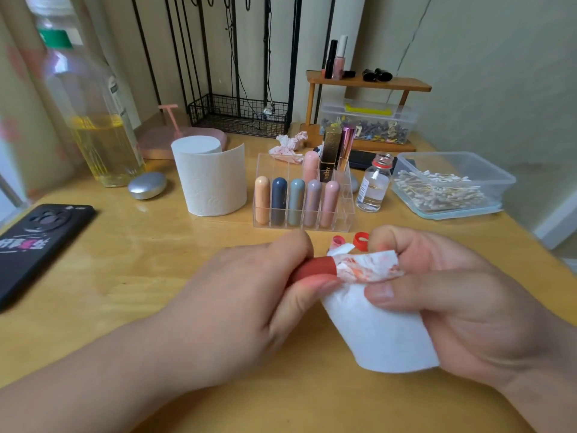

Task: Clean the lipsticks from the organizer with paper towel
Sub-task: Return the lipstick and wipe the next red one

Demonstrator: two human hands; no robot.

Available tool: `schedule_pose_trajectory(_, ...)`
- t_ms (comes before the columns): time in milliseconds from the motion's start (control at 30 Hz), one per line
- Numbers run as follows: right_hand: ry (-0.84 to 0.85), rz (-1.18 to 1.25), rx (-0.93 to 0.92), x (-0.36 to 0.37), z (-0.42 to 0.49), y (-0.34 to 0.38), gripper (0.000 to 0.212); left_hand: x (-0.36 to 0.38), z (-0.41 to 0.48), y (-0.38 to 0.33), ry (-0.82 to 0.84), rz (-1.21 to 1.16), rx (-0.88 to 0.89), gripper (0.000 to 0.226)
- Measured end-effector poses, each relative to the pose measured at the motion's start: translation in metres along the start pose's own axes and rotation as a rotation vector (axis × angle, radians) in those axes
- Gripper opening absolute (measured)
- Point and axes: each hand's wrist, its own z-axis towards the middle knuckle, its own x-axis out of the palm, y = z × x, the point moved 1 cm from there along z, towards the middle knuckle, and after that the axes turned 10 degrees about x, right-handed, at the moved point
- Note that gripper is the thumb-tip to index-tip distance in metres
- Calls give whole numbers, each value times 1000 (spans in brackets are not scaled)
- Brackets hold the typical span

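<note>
Plastic of the brick-red lipstick tube [317, 267] looks light, stiff and slippery: left grip [249, 307] pinches its barrel, right grip [462, 301] pinches soft stained white paper towel [381, 335] round its end.

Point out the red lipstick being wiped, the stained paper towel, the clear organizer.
Red lipstick tube [317, 268]: head view, on its exposed barrel.
Stained white paper towel [374, 335]: head view, clean lower part.
Clear acrylic organizer [344, 209]: head view, empty right compartment wall.

Dead centre, the red lipstick [317, 266] lies level, its right end wrapped in a white paper towel [374, 329] smeared red. Just above, the clear organizer [274, 164] stands upright: five pastel capsule lipsticks [296, 201] in front, three taller tubes [329, 154] behind.
</note>
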Motion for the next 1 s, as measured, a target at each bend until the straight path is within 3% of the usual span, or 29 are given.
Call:
schedule_pose_trajectory(100, 73, 44, -47, 2, -1, 4, 15, 7, 2, 3, -114, 97, 38, 26)
schedule_pose_trajectory(167, 102, -33, -126, 3, 0, 5, 18, 14, 1, 4, -163, -22, 4, 29)
schedule_pose_trajectory(200, 23, -157, -175, 2, -1, 4, 19, 14, 2, 4, -162, -205, -55, 36)
schedule_pose_trajectory(267, -198, -476, -340, -1, -5, -1, 26, 12, 3, 0, -87, -794, -274, 53)
schedule_pose_trajectory(333, -243, -722, -520, 0, -7, -4, 26, 8, 5, -3, 103, -1350, -550, 58)
schedule_pose_trajectory(400, -224, -928, -615, 2, -8, -4, 20, 4, 3, -3, 257, -1633, -684, 52)
schedule_pose_trajectory(467, -248, -1039, -639, 3, -8, -2, 18, 2, 4, -5, 284, -1759, -690, 43)
schedule_pose_trajectory(567, -272, -827, -523, 5, -12, 0, 27, 5, 7, -12, 151, -1546, -609, 38)
schedule_pose_trajectory(633, -241, -593, -364, 5, -12, 3, 25, 7, 6, -13, 76, -1162, -506, 38)
schedule_pose_trajectory(700, -183, -448, -247, 3, -12, 6, 18, 4, 4, -8, 16, -655, -253, 37)
schedule_pose_trajectory(800, -124, -154, -120, 0, -8, 5, 33, -3, 1, 1, -16, -104, 25, 31)
schedule_pose_trajectory(900, -122, 19, -111, 4, -6, 3, 35, -5, 4, -1, -89, 45, 129, 30)
schedule_pose_trajectory(1000, -155, -46, -184, 5, -6, 7, 40, -7, 4, -7, -183, 20, 158, 27)
